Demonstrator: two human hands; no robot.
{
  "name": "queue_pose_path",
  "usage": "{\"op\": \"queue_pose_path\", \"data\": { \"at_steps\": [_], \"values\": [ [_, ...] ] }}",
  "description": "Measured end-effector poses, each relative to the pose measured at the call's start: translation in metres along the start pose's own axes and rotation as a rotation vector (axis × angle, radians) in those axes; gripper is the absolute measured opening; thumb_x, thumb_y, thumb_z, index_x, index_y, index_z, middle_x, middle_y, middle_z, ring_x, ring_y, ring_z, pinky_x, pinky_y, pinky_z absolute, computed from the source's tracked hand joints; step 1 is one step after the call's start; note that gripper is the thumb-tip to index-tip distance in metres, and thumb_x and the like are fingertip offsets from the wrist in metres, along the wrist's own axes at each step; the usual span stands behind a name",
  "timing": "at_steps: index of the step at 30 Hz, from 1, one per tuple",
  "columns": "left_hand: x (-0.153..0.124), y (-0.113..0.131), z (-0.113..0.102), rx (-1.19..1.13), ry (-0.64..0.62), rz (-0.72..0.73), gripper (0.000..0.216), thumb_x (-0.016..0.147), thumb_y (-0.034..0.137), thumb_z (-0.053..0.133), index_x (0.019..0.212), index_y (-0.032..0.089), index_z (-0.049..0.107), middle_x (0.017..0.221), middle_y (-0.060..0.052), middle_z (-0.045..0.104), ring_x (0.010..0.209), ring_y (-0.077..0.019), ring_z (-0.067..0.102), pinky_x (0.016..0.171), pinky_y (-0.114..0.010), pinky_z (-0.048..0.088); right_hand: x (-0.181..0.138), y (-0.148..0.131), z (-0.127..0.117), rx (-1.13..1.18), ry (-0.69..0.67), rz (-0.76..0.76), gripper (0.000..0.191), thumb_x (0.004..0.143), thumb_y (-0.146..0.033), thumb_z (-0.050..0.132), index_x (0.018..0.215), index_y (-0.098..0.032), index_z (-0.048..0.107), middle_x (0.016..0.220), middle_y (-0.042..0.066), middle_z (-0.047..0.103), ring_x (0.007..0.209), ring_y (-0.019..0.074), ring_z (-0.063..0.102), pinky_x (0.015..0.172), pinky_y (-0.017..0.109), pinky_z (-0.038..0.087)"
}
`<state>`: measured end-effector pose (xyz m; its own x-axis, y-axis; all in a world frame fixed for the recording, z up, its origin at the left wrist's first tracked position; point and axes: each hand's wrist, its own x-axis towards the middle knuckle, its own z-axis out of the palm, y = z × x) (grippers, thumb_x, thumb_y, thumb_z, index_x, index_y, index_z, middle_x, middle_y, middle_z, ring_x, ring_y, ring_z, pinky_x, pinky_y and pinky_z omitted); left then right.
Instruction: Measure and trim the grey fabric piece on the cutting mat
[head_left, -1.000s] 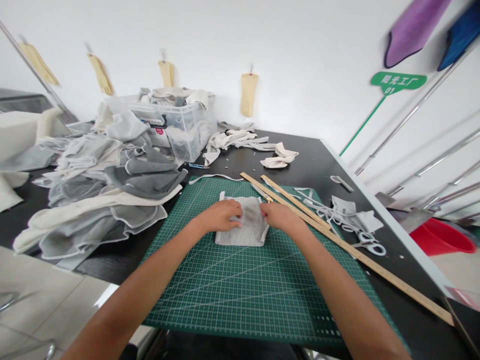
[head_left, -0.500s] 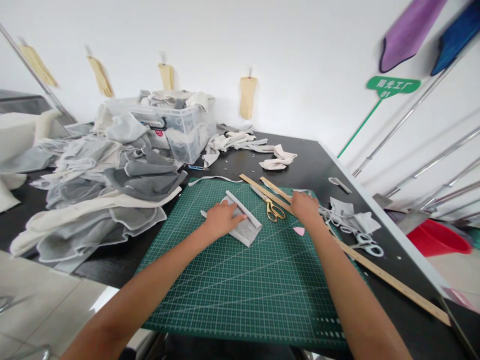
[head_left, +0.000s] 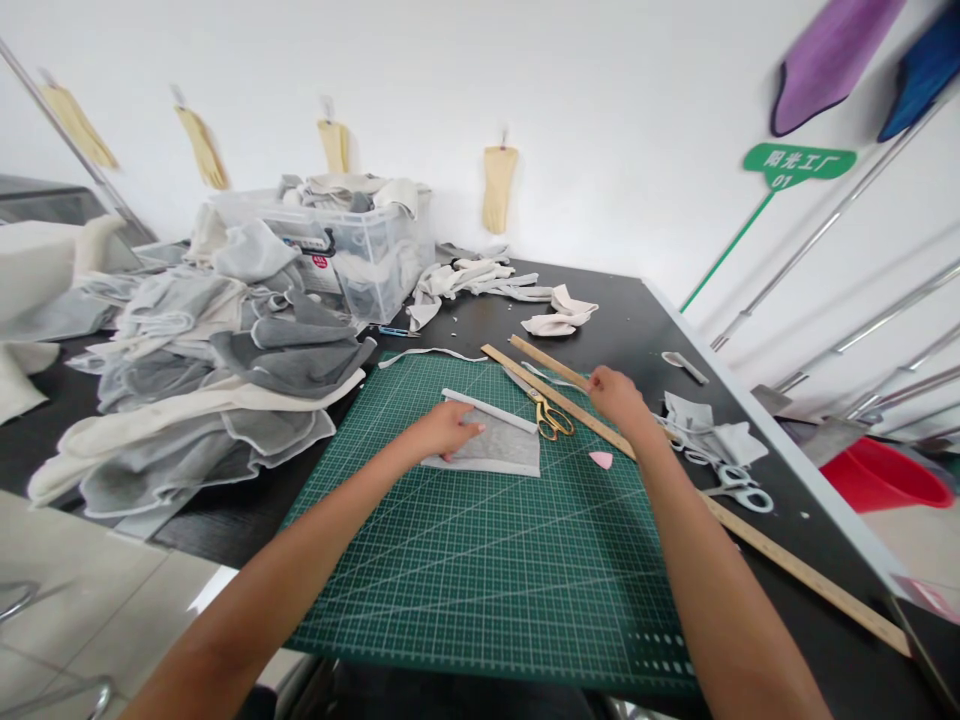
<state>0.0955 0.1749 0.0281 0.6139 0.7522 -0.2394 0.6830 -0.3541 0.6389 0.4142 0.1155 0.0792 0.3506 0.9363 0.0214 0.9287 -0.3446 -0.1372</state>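
Observation:
On the green cutting mat, my left hand grips the left end of a thin grey cloth piece. A pale folded strip runs along the cloth's far edge. My right hand is closed on a wooden ruler, whose near part is hidden behind the hand and forearm. A longer wooden ruler lies diagonally across the mat and beneath my right forearm. Gold-handled scissors rest between the cloth and this longer ruler. A pink tailor's chalk lies nearer to me.
Grey and cream fabric pieces are heaped at left, beside a filled clear plastic box. White-handled scissors and scraps lie at right. Blue thread snips sit behind the mat. A red bucket stands beyond the table edge.
The grey cloth has turned under my left hand, its folded edge now lying closer to crosswise. My right hand has lifted or shifted the shorter ruler slightly, and its far end has moved away from me.

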Motion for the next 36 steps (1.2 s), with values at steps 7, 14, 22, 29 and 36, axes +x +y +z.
{"op": "queue_pose_path", "data": {
  "at_steps": [7, 14, 22, 29, 36],
  "values": [
    [-0.013, -0.003, -0.027, -0.354, -0.333, 0.189, 0.050, 0.089, 0.056, 0.066, 0.121, 0.017, 0.066, 0.104, -0.007, 0.068, 0.082, -0.0173, 0.069, 0.076, -0.032, 0.058, -0.028, -0.060, -0.009, 0.277, -0.329, -0.572, 0.015, 0.091, -0.030, 0.056, 0.092, -0.019, 0.066, 0.087, 0.002, 0.068, 0.080, 0.0184, 0.060, 0.068, 0.025, 0.042],
    [-0.033, -0.007, -0.065, -0.398, -0.686, 0.372, 0.065, 0.080, 0.064, 0.076, 0.130, 0.024, 0.066, 0.132, -0.009, 0.067, 0.122, -0.0267, 0.062, 0.101, -0.037, 0.050, -0.048, -0.105, 0.030, 0.248, -0.340, -0.585, 0.011, 0.090, -0.019, 0.057, 0.093, -0.017, 0.067, 0.085, 0.003, 0.068, 0.078, 0.0166, 0.058, 0.065, 0.023, 0.037],
    [-0.007, 0.003, -0.020, -0.078, 0.211, 0.353, 0.048, 0.104, 0.051, 0.036, 0.103, 0.016, 0.068, 0.092, -0.009, 0.069, 0.084, -0.0201, 0.065, 0.078, -0.035, 0.052, -0.062, -0.114, 0.035, 0.105, -0.232, -0.545, 0.027, 0.092, -0.011, 0.051, 0.106, -0.016, 0.073, 0.107, 0.013, 0.070, 0.102, 0.0233, 0.062, 0.084, 0.028, 0.040],
    [0.017, -0.008, 0.006, 0.091, 0.232, 0.435, 0.043, 0.105, 0.041, 0.034, 0.084, 0.019, 0.065, 0.083, -0.003, 0.064, 0.090, -0.0201, 0.059, 0.097, -0.039, 0.043, -0.072, -0.120, 0.030, 0.030, -0.251, -0.557, 0.030, 0.094, -0.014, 0.047, 0.111, -0.017, 0.072, 0.107, 0.013, 0.073, 0.100, 0.0246, 0.066, 0.080, 0.030, 0.041],
    [0.013, -0.012, 0.003, 0.188, 0.188, 0.479, 0.022, 0.095, 0.035, 0.055, 0.097, 0.021, 0.071, 0.100, -0.005, 0.066, 0.098, -0.0219, 0.057, 0.098, -0.039, 0.041, -0.086, -0.129, 0.016, 0.010, -0.463, -0.651, 0.016, 0.081, -0.016, 0.065, 0.091, -0.022, 0.076, 0.095, 0.003, 0.076, 0.085, 0.0189, 0.067, 0.067, 0.025, 0.039]
  ]
}}
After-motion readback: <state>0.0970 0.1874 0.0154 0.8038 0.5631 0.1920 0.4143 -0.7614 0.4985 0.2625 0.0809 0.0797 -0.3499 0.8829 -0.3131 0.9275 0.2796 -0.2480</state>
